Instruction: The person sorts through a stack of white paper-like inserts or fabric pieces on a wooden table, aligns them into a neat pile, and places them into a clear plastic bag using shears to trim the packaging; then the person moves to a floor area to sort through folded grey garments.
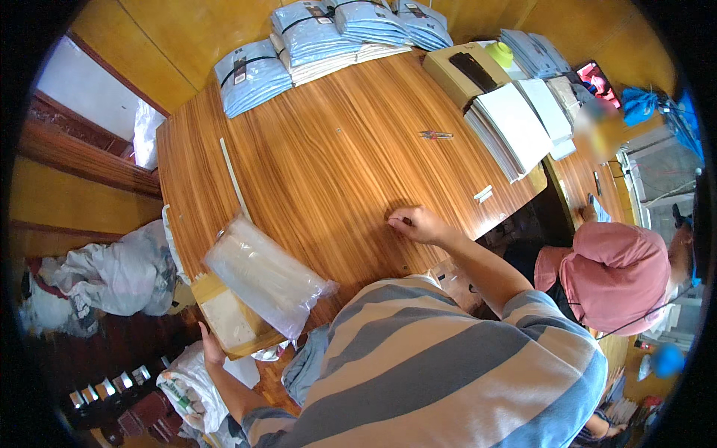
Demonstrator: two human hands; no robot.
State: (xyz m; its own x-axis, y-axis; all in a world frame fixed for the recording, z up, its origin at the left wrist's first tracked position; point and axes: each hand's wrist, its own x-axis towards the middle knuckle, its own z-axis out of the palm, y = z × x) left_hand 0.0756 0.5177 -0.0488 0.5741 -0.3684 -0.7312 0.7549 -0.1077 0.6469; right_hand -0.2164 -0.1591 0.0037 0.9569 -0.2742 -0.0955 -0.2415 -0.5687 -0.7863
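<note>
My right hand (420, 225) rests at the near middle of the wooden table (321, 149), its fingers curled in. A small dark spot shows between the fingers, and I cannot make out what they hold, if anything. My left hand (213, 349) is at the table's near left corner, fingers stretched out, beside a cardboard box (228, 317) with a pale top. Partly over that box and the tabletop lies a stack of clear plastic bags (265, 272). From its far end a thin white strip (232, 175) runs away across the wood.
Stacks of packed blue garments (306, 33) line the far edge. At the right are a brown box (463, 71), a paper stack (515, 123), pens (435, 135) and small white pieces (483, 194). A person in pink (612, 280) sits close by; white sacks (123, 276) stand left.
</note>
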